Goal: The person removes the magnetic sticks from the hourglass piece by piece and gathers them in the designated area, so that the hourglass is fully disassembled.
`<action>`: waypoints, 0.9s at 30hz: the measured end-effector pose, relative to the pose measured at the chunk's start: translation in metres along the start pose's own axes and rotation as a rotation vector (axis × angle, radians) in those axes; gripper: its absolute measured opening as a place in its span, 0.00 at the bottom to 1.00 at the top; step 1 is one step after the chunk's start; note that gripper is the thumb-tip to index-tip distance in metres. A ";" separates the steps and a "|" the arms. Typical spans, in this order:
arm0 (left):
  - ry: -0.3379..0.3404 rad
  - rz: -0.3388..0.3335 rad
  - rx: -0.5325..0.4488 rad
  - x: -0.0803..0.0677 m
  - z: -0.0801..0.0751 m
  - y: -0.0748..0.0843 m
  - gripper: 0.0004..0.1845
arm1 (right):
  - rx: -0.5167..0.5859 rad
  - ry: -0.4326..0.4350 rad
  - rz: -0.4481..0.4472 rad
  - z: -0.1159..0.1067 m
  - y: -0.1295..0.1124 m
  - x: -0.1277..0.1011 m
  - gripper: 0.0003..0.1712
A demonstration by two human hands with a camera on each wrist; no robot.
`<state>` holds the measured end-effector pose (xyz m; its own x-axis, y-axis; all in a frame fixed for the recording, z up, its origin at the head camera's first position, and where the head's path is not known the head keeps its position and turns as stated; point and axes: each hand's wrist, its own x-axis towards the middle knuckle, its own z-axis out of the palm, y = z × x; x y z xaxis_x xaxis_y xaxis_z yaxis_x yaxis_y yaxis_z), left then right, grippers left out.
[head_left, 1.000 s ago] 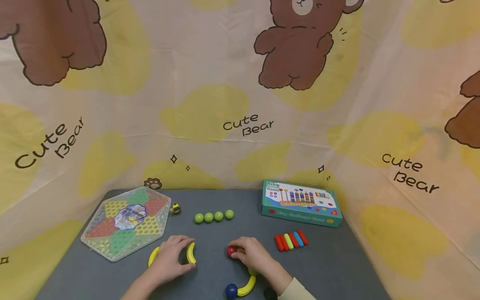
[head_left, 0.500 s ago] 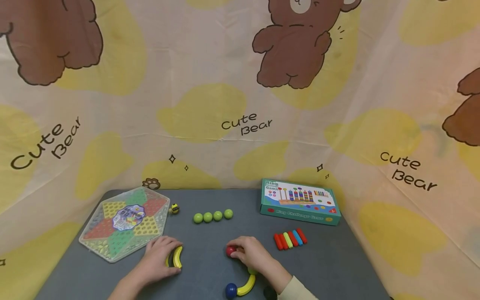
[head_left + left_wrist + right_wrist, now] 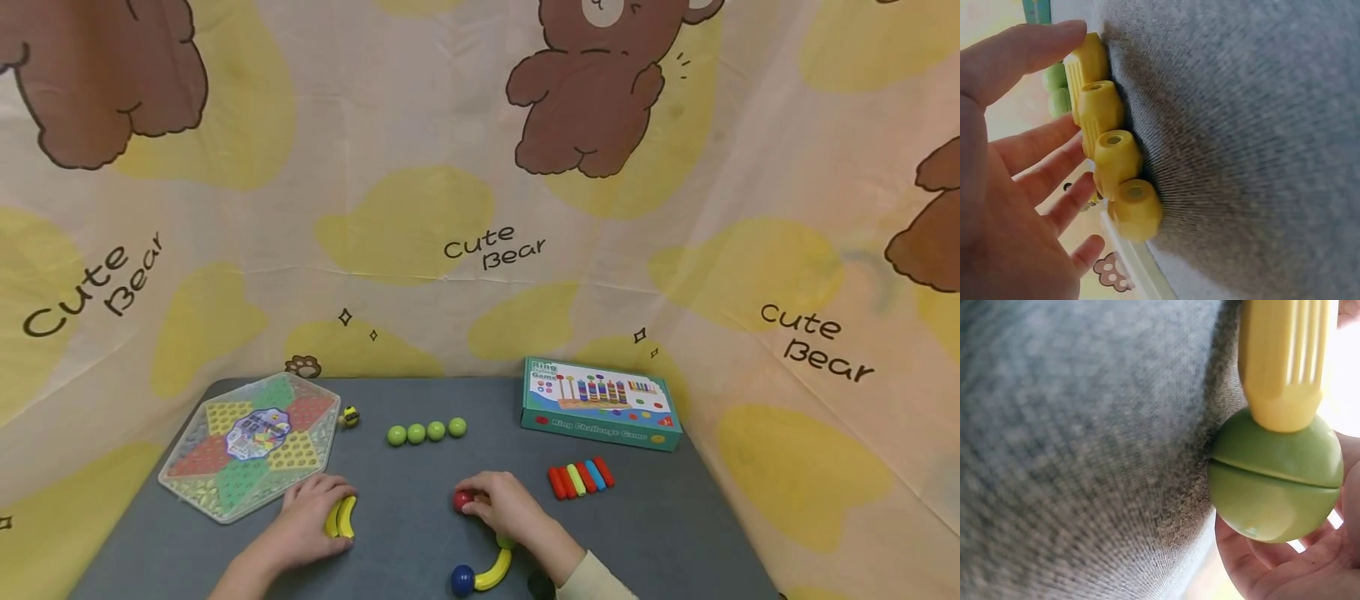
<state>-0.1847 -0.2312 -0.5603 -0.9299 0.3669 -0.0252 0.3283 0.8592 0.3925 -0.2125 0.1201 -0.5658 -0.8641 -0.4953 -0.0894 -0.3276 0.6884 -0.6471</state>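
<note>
My left hand (image 3: 309, 518) lies flat on the grey table (image 3: 660, 533), fingers straight, pressing against two yellow curved pieces (image 3: 340, 517) that lie side by side. The left wrist view shows their round ends (image 3: 1113, 156) in a row, with the thumb touching the top one. My right hand (image 3: 501, 507) curls over a red ball (image 3: 462, 500) at its fingertips. A green ball (image 3: 1275, 481) by the palm is plugged onto a yellow curved piece (image 3: 492, 572) that ends in a blue ball (image 3: 462, 581).
A hexagonal checkers board (image 3: 251, 442) lies at the left, a small yellow-and-black toy (image 3: 349, 417) beside it. Several green balls (image 3: 426, 432) form a row at the middle back. A teal game box (image 3: 600, 404) and coloured sticks (image 3: 581, 479) sit at the right.
My left hand has slid the two yellow curved pieces leftward and brought them together side by side. The right hand has stayed on the red ball.
</note>
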 end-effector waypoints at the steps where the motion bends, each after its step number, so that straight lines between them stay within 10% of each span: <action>1: -0.002 -0.002 0.000 0.000 0.000 0.000 0.38 | -0.004 0.004 -0.005 0.000 0.001 0.000 0.15; 15: 0.129 0.238 -0.143 0.009 -0.007 0.052 0.36 | -0.018 0.082 0.023 -0.004 0.004 -0.004 0.14; 27: -0.029 0.322 -0.208 0.021 0.013 0.086 0.28 | -0.030 0.250 0.207 -0.004 0.008 -0.009 0.16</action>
<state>-0.1735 -0.1446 -0.5390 -0.7786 0.6187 0.1050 0.5594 0.6084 0.5630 -0.2083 0.1319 -0.5672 -0.9795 -0.1998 -0.0257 -0.1427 0.7780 -0.6119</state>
